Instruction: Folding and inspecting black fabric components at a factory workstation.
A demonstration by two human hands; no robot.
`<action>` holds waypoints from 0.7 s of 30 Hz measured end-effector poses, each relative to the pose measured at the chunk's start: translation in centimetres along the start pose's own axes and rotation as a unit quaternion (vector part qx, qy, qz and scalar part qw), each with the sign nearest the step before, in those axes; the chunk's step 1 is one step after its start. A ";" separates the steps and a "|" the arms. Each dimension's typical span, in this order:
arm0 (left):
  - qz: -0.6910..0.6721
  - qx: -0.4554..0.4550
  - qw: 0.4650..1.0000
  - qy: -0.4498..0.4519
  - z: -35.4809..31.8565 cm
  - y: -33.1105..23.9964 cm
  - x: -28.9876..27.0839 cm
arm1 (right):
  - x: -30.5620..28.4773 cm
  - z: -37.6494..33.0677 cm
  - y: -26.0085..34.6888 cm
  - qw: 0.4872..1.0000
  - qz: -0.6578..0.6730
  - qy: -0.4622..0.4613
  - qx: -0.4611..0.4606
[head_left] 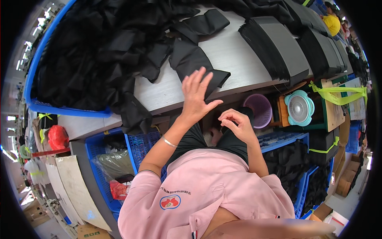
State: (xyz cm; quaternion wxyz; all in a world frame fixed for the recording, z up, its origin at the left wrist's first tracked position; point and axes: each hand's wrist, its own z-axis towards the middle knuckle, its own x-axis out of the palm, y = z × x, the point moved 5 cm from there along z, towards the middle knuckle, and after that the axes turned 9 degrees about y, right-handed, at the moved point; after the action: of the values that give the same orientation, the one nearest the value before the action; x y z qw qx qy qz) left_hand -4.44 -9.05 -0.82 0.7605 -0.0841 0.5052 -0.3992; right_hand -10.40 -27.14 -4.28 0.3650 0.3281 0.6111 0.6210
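My left hand (195, 95) is raised at the table's front edge with its fingers stretched out and the thumb apart; nothing is in it. Behind its fingertips lies a black fabric piece (191, 59) on the pale table (227, 47), its near end by the edge. Lower and to the right, my right hand (238, 123) hovers over my lap, fingers loosely bent, with nothing visible in it. A large heap of black fabric (95, 59) fills the left of the table, some of it hanging over the front.
Stacked black pieces (278, 47) stand at the right of the table. Below them are a purple basket (258, 111) and a turquoise round fan-like device (300, 108). Blue crates (105, 153) flank my legs; a red bag (58, 137) hangs at left. A person in yellow (331, 24) is far right.
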 end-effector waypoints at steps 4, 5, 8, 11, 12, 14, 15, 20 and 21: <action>-0.039 -0.055 0.998 0.012 -0.2 5.3 2.4 | 0.9 1.7 2.0 0.985 -0.160 -0.051 -0.043; -0.036 -0.052 0.998 0.008 -0.1 5.6 2.4 | 1.0 2.0 2.8 0.971 -0.208 -0.084 -0.086; -0.186 -0.105 0.976 0.037 -0.1 4.3 2.1 | 1.8 4.0 4.4 0.921 -0.333 -0.114 -0.169; -0.100 0.011 0.995 0.001 -0.1 -2.0 -0.2 | 1.6 6.0 -1.7 0.865 -0.495 -0.004 0.078; -0.108 0.032 0.994 0.009 -0.5 -3.4 -0.1 | 1.6 5.9 -3.5 0.861 -0.505 -0.017 -0.048; -0.129 0.061 0.989 0.027 -1.6 -5.8 0.6 | 0.2 7.3 -7.6 0.913 -0.388 0.113 -0.050; -0.139 0.065 0.987 0.036 -2.4 -6.6 0.9 | 0.6 8.4 -6.9 0.912 -0.389 0.119 -0.060; -0.217 0.081 0.970 0.075 -4.8 -8.4 2.4 | -3.7 8.3 -3.2 0.993 -0.042 -0.079 -0.072; -0.226 0.088 0.967 0.078 -5.5 -8.7 2.3 | -2.8 5.8 -3.5 0.992 0.037 -0.101 -0.072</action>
State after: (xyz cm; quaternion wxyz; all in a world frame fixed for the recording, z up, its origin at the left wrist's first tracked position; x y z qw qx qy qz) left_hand -13.20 -14.91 -0.49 0.6128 -0.0977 0.4940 -0.6091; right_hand -3.81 -26.58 -7.45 0.4243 0.3841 0.5128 0.6399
